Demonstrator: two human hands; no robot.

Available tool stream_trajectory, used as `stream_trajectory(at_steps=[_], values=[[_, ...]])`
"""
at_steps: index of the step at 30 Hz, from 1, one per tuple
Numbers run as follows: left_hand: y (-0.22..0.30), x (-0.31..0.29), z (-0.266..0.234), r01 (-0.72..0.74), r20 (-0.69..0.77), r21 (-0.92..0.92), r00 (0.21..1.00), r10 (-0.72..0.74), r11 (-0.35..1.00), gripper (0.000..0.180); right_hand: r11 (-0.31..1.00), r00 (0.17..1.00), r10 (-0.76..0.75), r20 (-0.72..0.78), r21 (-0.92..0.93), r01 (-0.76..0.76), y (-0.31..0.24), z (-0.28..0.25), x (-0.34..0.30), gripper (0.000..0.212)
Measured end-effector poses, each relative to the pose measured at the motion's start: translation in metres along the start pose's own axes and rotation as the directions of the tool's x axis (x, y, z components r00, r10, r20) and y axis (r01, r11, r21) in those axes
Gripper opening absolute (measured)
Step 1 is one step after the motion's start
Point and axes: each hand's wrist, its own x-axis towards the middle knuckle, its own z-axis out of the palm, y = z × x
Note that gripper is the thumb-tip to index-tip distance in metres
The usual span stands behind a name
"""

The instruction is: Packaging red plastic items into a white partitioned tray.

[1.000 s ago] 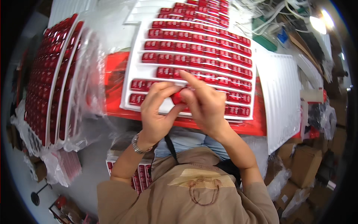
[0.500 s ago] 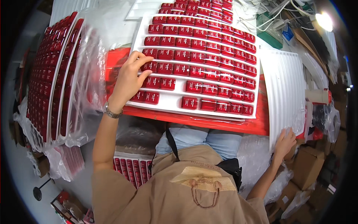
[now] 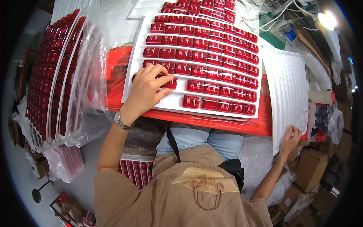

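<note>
A white tray (image 3: 174,108) in front of me holds rows of small, glossy red blocks with pale print. My left hand (image 3: 147,87) bends over its near left part. Thumb and forefinger close around a red block (image 3: 171,83) in the second-nearest row; my palm hides the tray's near left corner. Right of that block is a gap in the row. At the right, a ridged white tray (image 3: 285,90) without blocks stands aslant at the table's edge. The curled fingers of my right hand (image 3: 290,140) pinch its near end.
Filled trays (image 3: 53,79) in clear plastic wrap stand stacked at the left. A red cover (image 3: 117,72) lies under the main tray. More red blocks (image 3: 196,5) are behind it. Cables (image 3: 280,19) and a lamp (image 3: 327,20) are at the far right, cardboard boxes (image 3: 311,168) below.
My left hand has moved right and nearer to me, from the left edge of the middle rows to the near rows. My right hand's fingers have curled more at the ridged tray's end.
</note>
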Motion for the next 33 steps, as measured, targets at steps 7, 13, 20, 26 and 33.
stream_trajectory(at_steps=[7, 13, 20, 26, 33], values=[[0.0, 0.008, 0.009, 0.046, -0.176, -0.224, 0.981, -0.087, 0.974, 0.03, 0.624, 0.865, 0.501, -0.036, 0.708, -0.331, 0.01, 0.004, 0.073, 0.024], [0.017, 0.017, 0.008, 0.17, -0.165, -0.459, 0.948, -0.272, 0.872, 0.03, -0.381, 0.708, -0.176, 0.684, 0.616, -0.69, -0.136, 0.081, 0.147, 0.028], [0.011, 0.01, 0.01, 0.184, -0.195, -0.548, 0.921, -0.338, 0.816, 0.031, -0.114, 0.52, -0.225, 0.824, 0.508, -0.854, -0.266, 0.118, 0.142, 0.026], [0.006, 0.004, 0.012, 0.113, -0.217, -0.562, 0.936, -0.278, 0.819, 0.032, 0.39, 0.515, -0.55, 0.657, 0.748, -0.537, -0.323, 0.084, 0.101, 0.017], [0.02, 0.0, 0.006, -0.091, -0.321, -0.237, 0.947, 0.011, 0.967, 0.034, 0.611, 0.45, -0.705, 0.548, 0.791, -0.005, -0.347, 0.078, 0.067, 0.024]])
